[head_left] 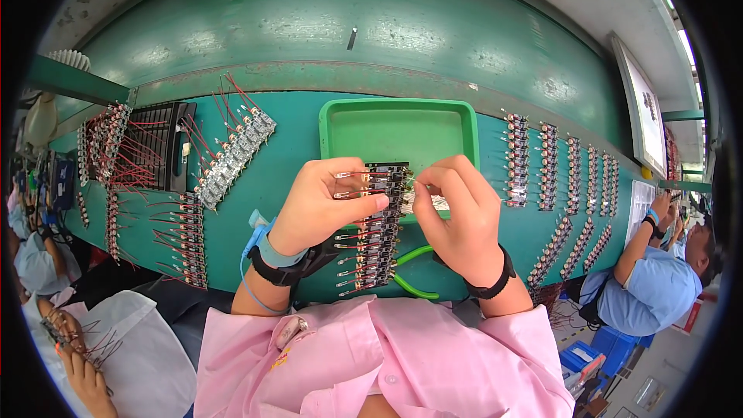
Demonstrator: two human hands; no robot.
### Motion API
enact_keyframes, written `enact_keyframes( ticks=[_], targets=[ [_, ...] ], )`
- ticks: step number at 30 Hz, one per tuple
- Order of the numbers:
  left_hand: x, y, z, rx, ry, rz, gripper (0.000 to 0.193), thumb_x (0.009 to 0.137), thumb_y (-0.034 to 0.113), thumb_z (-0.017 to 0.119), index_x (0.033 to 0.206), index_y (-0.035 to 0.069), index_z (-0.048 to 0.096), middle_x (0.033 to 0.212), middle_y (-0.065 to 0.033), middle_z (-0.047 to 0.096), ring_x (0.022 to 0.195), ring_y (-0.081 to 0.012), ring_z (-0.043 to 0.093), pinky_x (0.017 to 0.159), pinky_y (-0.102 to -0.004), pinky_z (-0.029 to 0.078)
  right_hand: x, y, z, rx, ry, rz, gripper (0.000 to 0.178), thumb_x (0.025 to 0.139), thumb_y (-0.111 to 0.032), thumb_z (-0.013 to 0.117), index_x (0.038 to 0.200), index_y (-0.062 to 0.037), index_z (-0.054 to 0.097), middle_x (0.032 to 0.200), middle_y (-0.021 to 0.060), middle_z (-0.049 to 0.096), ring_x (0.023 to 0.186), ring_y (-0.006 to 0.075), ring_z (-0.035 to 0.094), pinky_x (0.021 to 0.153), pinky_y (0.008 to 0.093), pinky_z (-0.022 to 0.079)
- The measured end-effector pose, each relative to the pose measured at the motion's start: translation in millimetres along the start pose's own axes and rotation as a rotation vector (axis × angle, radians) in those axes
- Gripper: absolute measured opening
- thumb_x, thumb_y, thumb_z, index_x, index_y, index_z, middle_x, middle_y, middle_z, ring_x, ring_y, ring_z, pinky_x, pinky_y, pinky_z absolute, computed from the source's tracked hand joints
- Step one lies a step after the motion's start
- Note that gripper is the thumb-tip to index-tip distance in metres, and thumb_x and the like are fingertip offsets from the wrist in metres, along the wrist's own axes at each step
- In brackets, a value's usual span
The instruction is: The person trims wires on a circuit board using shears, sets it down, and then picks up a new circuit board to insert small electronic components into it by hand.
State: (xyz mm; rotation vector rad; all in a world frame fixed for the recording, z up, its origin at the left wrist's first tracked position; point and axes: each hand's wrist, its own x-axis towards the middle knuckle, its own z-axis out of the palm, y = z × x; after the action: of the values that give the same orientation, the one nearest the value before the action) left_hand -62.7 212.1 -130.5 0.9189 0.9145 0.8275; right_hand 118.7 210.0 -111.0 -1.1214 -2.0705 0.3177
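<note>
A long circuit-board strip (378,251) with red wire leads and small clear tips along its left side stands lengthwise in front of me. My left hand (321,201) grips its upper part from the left, thumb across the boards. At the strip's upper right edge, my right hand (464,213) is closed in a pinch; whatever lies between its fingertips is too small to make out. Behind both hands is a green plastic tray (398,105), partly covered by the strip. Green-handled pliers (418,289) lie just right of the strip, their jaws hidden.
More board strips stand on the right, such as this one (517,161). Wired strips (236,155) and a black slotted rack (182,162) occupy the left. Co-workers sit at both sides, one in a blue shirt (646,282). A green ledge (309,77) runs along the back.
</note>
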Motion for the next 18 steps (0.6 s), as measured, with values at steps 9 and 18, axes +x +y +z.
enact_keyframes(
  ticks=[9, 18],
  targets=[
    [2, 0, 2, -0.009, 0.005, -0.008, 0.028, 0.07, -0.001, 0.065, 0.098, -0.002, 0.058, 0.085, -0.0065, 0.062, 0.072, -0.0098, 0.059, 0.058, -0.0211, 0.049, 1, 1, 1, -0.006, 0.014, -0.012, 0.017, 0.065, 0.011, 0.058, 0.077, 0.0016, 0.051, 0.071, 0.0093, 0.051, 0.057, 0.0185, 0.054, 0.049, 0.0263, 0.044],
    [5, -5, 2, -0.054, -0.031, 0.0, 0.027, 0.07, -0.001, 0.065, 0.097, -0.003, 0.058, 0.085, -0.0074, 0.062, 0.071, -0.0109, 0.059, 0.057, -0.0227, 0.049, 3, 13, -1, 0.12, -0.051, 0.098, 0.016, 0.067, 0.012, 0.056, 0.078, 0.0021, 0.051, 0.071, 0.009, 0.05, 0.061, 0.018, 0.054, 0.051, 0.0257, 0.043]
  ],
)
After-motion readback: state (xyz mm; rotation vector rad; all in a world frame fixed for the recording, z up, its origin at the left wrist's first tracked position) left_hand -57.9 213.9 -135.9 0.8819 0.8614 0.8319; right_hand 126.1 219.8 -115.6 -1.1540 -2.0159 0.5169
